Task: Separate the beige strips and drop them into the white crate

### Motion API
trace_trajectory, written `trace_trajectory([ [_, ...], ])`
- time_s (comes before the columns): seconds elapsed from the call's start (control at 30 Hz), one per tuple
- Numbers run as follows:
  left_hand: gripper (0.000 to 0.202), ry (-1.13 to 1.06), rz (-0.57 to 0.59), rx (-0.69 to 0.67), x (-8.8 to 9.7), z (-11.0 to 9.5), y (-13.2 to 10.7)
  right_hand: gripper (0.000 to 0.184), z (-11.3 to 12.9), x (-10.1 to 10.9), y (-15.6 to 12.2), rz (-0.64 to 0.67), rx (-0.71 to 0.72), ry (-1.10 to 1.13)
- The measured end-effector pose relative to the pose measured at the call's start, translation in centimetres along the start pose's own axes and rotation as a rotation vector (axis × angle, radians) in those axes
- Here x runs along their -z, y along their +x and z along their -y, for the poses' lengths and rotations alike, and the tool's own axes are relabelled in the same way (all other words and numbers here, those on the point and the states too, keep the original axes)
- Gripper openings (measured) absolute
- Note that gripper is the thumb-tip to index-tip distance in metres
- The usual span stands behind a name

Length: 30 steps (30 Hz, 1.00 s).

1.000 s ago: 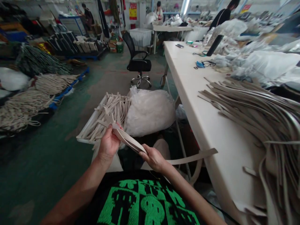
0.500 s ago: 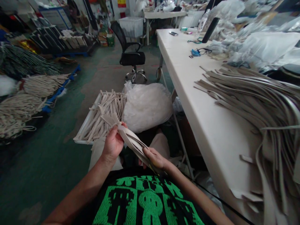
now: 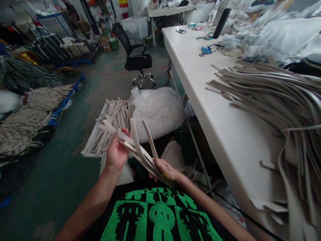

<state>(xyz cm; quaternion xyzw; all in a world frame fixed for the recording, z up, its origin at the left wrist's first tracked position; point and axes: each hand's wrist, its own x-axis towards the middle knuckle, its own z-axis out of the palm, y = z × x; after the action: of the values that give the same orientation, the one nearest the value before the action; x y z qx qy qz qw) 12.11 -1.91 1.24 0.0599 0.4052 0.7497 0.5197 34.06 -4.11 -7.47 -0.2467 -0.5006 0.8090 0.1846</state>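
A bundle of flat beige strips (image 3: 140, 154) stretches between my two hands above my lap. My left hand (image 3: 117, 150) is closed around the bundle near its far end, where the strip ends fan out past my fingers. Nearer my body, my right hand (image 3: 164, 169) pinches the same strips, thumb on top. Two strips curve upward, free of the left hand: a wide one (image 3: 134, 135) and a narrower one (image 3: 149, 137). Beyond my left hand, a white tray (image 3: 93, 139) holds a pile of similar strips (image 3: 121, 112).
A stuffed clear plastic bag (image 3: 159, 112) lies beside the tray. The white table (image 3: 200, 87) on the right carries a large heap of strips (image 3: 265, 97), glasses (image 3: 216, 48) and plastic bags. Behind stands a black office chair (image 3: 137, 60). More strip bundles (image 3: 22, 125) lie on the left.
Two strips have come free of the left hand's end and now stand up from the bundle. My left hand has moved slightly left and down. The view has shifted a little.
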Motion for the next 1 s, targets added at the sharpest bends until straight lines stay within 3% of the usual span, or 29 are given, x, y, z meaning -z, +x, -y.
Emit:
trace_trajectory([
  [0.17,0.022,0.086,0.024,0.007,0.2,0.8,-0.7,0.063,-0.1,-0.7,0.4,0.015,-0.034,0.028],
  [0.33,0.022,0.172,0.095,-0.081,0.5,2.0,-1.8,0.064,1.2,-2.0,0.9,0.014,-0.054,0.0],
  [0.53,0.025,0.193,0.176,0.056,0.6,3.1,-3.0,0.067,3.5,-2.2,0.9,0.002,0.147,-0.056],
  [0.67,0.024,0.218,0.176,0.112,0.8,3.0,-3.0,0.066,3.4,-1.6,1.0,-0.217,0.161,0.068],
  [0.77,0.031,0.315,0.143,0.148,1.8,2.6,-2.8,0.064,3.3,-1.2,1.1,-0.372,0.129,0.042],
  [0.9,0.034,0.385,0.022,0.109,3.9,1.4,-2.2,0.059,3.8,-0.5,0.8,-0.475,0.102,0.05],
  [1.0,0.033,0.406,0.002,0.062,4.7,0.5,-1.8,0.053,4.2,0.2,0.6,-0.498,0.101,0.128],
])
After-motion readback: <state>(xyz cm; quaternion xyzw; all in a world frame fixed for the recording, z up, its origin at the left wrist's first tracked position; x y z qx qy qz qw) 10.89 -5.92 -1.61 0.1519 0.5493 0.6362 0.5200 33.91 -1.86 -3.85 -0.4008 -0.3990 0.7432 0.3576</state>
